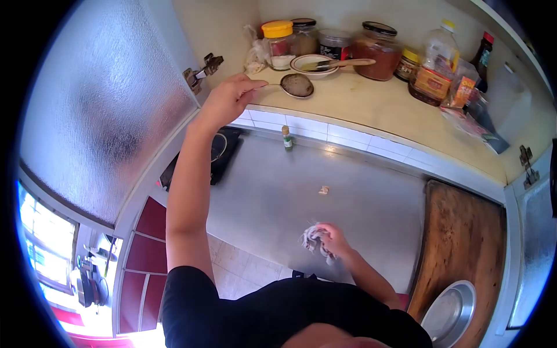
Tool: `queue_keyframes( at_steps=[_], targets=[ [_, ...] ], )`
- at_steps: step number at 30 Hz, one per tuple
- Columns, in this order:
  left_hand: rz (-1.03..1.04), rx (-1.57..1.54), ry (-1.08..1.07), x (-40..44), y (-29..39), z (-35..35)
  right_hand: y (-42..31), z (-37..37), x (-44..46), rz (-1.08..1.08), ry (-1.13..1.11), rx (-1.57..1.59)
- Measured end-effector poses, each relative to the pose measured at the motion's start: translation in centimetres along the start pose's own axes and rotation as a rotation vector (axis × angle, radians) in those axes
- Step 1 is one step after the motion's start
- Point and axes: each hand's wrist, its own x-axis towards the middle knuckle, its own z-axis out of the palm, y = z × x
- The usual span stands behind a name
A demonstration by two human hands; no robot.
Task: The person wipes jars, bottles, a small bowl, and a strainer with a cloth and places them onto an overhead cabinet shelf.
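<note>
Up at the cupboard shelf, my left hand (229,98) pinches the thin handle of a large round spoon (297,85). Its shallow bowl has a metal rim and a brownish, speckled face, and is at the shelf's front edge; whether it rests there I cannot tell. Just behind it is a small white dish (313,73) with a wooden-handled brush (342,64) lying across it. Lower down, in front of my body, my right hand (335,239) is closed around a crumpled greyish rag (315,236), held over the front part of the steel counter (371,203).
Along the shelf (371,104) stand a yellow-lidded jar (278,43), a large brown jar (377,52) and an oil bottle (434,66). A small green bottle (287,139) stands on the counter. Rightward lie a wooden board (464,238) and metal basin (449,316). A frosted door (104,110) hangs open.
</note>
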Motion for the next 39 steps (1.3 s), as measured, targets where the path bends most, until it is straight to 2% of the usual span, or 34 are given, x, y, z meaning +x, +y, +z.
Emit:
queue_keyframes(
  at_steps=[3,8,12,15,21,23,27,33,36,39],
  targets=[
    [0.009,-0.074,-0.041,1.3,-2.0,1.0,1.6,-2.6,-1.6,-0.104,0.114,-0.148],
    [0.022,-0.23,-0.108,2.5,-2.2,1.5,1.4,-4.7,-4.3,0.003,0.17,-0.164],
    [-0.008,-0.239,-0.172,3.4,1.1,1.7,1.2,-4.8,-5.7,0.103,0.206,-0.053],
    [0.151,-0.149,-0.106,4.8,2.0,4.1,2.1,-4.7,-6.1,0.063,0.225,-0.101],
    [0.079,-0.245,-0.033,5.5,3.7,5.4,2.8,-4.9,-6.7,0.06,0.248,-0.152],
    [0.021,-0.275,-0.093,5.2,3.5,4.0,2.5,-5.0,-7.2,0.076,0.256,-0.165],
    [-0.056,-0.416,-0.184,5.1,-1.3,3.4,3.0,-5.3,-7.9,0.052,0.282,-0.185],
    [-0.136,-0.359,-0.218,5.5,-4.0,2.3,4.0,-5.3,-8.0,0.077,0.277,-0.165],
    [-0.178,-0.232,-0.284,6.2,-4.6,2.6,3.9,-5.2,-8.0,0.115,0.283,-0.148],
    [-0.124,-0.011,-0.151,6.8,-3.5,3.0,3.7,-5.1,-8.0,0.132,0.292,-0.134]
  ],
)
